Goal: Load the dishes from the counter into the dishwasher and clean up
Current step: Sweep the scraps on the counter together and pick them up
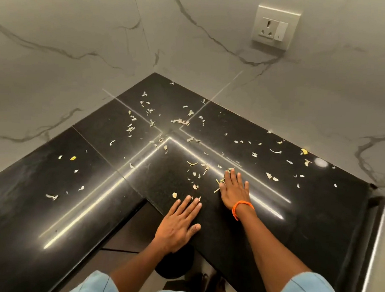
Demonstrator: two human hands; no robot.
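A glossy black L-shaped counter (90,184) fills the corner. Pale vegetable scraps (180,122) lie scattered over most of it, thickest near the middle. My left hand (179,221) lies flat, palm down, at the counter's inner front corner, fingers together and holding nothing. My right hand (234,190), with an orange thread (242,206) on its wrist, rests flat a little farther in. A small heap of scraps (221,182) lies against its thumb side. No dishes show on the counter.
Grey marble-look walls (81,37) close the corner behind the counter, with a socket and switch plate (276,26) on the right wall. A steel edge (374,247) runs down the far right. Below the inner corner a dark round object (174,265) sits on the floor.
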